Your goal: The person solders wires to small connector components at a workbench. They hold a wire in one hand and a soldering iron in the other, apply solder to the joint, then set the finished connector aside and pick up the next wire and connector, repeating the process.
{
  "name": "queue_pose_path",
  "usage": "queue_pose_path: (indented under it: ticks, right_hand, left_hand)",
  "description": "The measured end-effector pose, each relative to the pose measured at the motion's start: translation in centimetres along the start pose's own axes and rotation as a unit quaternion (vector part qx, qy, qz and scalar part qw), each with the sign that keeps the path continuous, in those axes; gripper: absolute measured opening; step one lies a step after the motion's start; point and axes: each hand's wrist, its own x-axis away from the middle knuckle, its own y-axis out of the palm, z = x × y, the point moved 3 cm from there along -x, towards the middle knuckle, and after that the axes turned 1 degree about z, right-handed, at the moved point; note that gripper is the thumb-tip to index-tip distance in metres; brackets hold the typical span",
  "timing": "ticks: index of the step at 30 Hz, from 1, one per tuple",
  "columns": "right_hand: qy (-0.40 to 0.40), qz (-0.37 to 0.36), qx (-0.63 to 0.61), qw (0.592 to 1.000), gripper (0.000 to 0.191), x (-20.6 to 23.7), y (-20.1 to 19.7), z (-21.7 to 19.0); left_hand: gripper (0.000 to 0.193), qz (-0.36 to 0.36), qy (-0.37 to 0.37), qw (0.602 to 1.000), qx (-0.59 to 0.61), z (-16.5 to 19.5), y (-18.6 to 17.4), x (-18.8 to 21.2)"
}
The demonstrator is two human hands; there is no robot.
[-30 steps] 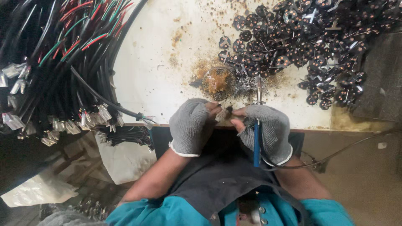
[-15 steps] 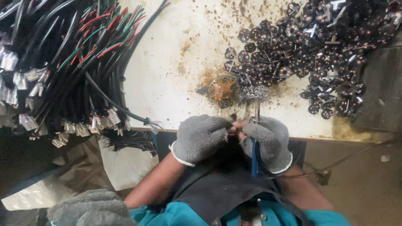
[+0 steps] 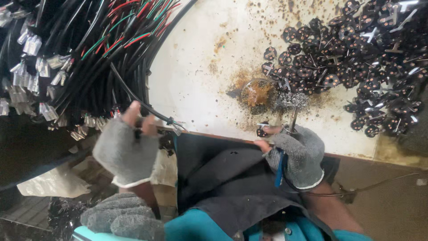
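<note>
At the near edge of the bench (image 3: 200, 76), seen from the head camera, the left hand (image 3: 126, 149) sits in a grey knitted fingerless glove, its bare fingertips pinched shut on a thin black cable (image 3: 147, 107). The cable runs from that grip up and left into the big bundle of cables (image 3: 84, 53), and its near end, with a small pale metal tip, pokes out just right of the fingers over the bench edge. The bundle is a dense sheaf of glossy black sheaths with red and green cores showing, ending in flat silvery terminals (image 3: 31, 67) along its left and lower fringe.

The right hand (image 3: 296, 154), in the same coarse grey glove, is closed around a soldering iron (image 3: 285, 147); its blue handle passes through the fist and its thin metal shaft rises from the grip toward a ball of grey wire wool (image 3: 292, 99). The bare fingertips of this hand also touch a small dark round part (image 3: 262, 131) at the bench edge, though whether they hold it I cannot tell.

The bench top is cream-white, speckled and stained with brown rust-coloured residue, thickest around a shallow round dish of amber flux (image 3: 256, 93). To the right lies a wide heap of dark round plug inserts (image 3: 356, 58) with coppery pins and thin wire legs. A dark cloth apron (image 3: 223, 178) lies over the lap below.
</note>
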Motion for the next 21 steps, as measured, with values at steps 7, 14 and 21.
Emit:
queue_pose_path:
  ticks: [7,14,21]
  right_hand:
    - [-0.026,0.017,0.033,0.999,0.021,0.9,0.1,0.5]
    - [-0.026,0.024,0.012,0.999,0.025,0.9,-0.3,0.8]
    - [0.170,0.014,-0.140,0.975,0.030,5.3,-2.3,1.9]
  left_hand:
    - [0.025,-0.193,-0.033,0.969,-0.152,0.3,1.3,-2.4]
    - [0.016,-0.213,-0.025,0.974,0.073,2.4,1.2,-1.4]
    - [0.019,-0.417,0.230,0.851,0.221,7.7,4.7,1.3]
